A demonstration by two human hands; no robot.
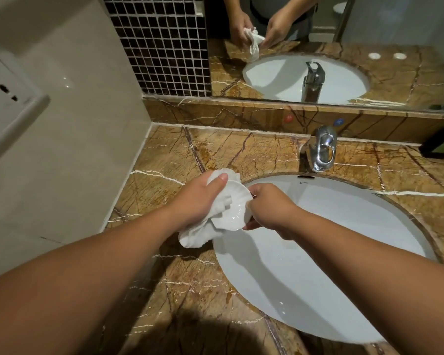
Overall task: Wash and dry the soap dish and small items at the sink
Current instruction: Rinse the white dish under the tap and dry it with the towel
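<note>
A white shell-shaped soap dish (235,212) is held over the left rim of the white sink (318,265). My right hand (269,208) grips the dish's right edge. My left hand (199,201) clutches a white cloth (203,233) pressed against the dish's left side, with the thumb on top of the cloth. Part of the cloth hangs down below the dish toward the countertop.
A chrome faucet (322,149) stands behind the sink on the brown marble countertop (190,155). A dark bottle (440,146) lies at the far right. A mirror (344,47) spans the back wall. A wall socket (8,98) sits on the left wall.
</note>
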